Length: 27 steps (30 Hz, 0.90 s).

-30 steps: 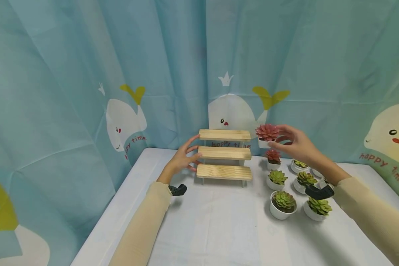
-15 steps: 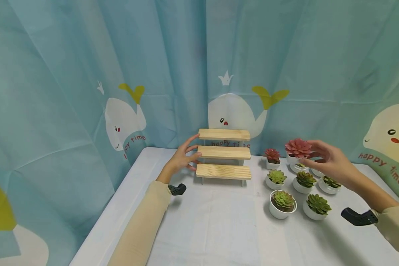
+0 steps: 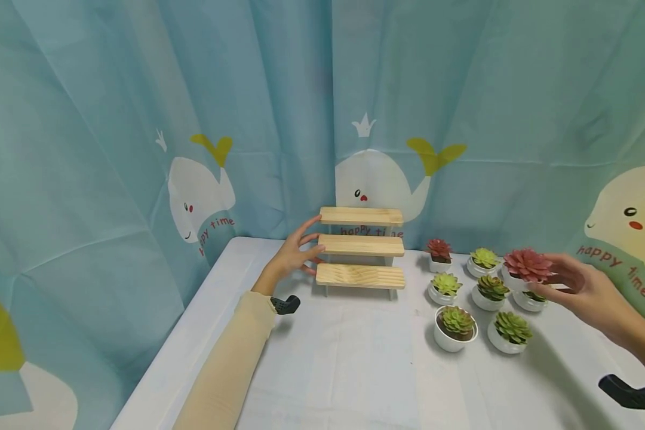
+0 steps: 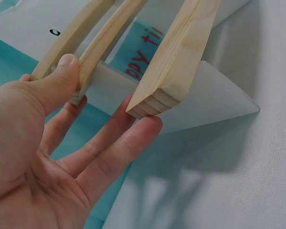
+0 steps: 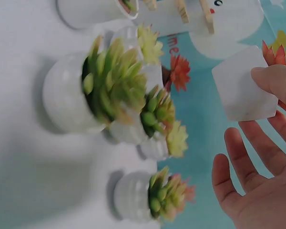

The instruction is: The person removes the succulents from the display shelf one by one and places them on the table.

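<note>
In the head view, a three-step wooden display stand (image 3: 361, 245) with pale boards stands before the curtain. My left hand (image 3: 291, 258) is at its left end. The left wrist view shows my left thumb and a finger on the middle board's end (image 4: 88, 71), with two fingertips touching the lowest board (image 4: 169, 81). At the right, my right hand (image 3: 591, 292) holds a red artificial succulent (image 3: 528, 265) by its white pot, above the other plants. From below, the right wrist view shows the white pot (image 5: 244, 86) between thumb and fingers; most of the red leaves are hidden.
Several potted succulents stand on the right of the white table (image 3: 355, 364). Among them are a small red one (image 3: 439, 250), a green one in a round pot (image 3: 455, 325) and another green one (image 3: 510, 332). A blue curtain (image 3: 279, 119) hangs behind and at the left.
My right hand has carried the red succulent from beside the stand's top step to the right and lower, over the plant group. My left hand stays on the stand.
</note>
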### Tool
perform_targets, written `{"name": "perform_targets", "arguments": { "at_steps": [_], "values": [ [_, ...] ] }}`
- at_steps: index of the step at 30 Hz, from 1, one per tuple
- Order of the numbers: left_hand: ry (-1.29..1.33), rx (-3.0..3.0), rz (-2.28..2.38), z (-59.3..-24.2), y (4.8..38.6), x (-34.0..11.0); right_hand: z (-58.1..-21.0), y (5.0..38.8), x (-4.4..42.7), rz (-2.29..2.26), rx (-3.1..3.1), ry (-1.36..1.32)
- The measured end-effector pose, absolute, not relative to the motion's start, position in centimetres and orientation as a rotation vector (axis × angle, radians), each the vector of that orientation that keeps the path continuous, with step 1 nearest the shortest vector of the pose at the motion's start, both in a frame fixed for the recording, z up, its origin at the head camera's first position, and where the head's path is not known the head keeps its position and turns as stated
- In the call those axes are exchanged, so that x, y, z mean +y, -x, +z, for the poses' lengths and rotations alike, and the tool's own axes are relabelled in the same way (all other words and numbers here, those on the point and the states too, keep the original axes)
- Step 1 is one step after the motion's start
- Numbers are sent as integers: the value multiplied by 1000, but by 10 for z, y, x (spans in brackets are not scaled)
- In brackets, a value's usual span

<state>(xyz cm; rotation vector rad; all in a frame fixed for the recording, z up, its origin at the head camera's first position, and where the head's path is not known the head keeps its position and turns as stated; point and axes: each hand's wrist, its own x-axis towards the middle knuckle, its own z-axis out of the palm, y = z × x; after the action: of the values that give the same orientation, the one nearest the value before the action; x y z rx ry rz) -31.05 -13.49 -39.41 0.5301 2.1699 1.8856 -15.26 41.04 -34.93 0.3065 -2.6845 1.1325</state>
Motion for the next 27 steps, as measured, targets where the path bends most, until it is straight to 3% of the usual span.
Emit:
{"name": "perform_targets", "arguments": {
  "at_steps": [27],
  "values": [
    [-542,2168,1873,-397,311,-134,-418,115,469,1387,-2633,-60]
  ]
}}
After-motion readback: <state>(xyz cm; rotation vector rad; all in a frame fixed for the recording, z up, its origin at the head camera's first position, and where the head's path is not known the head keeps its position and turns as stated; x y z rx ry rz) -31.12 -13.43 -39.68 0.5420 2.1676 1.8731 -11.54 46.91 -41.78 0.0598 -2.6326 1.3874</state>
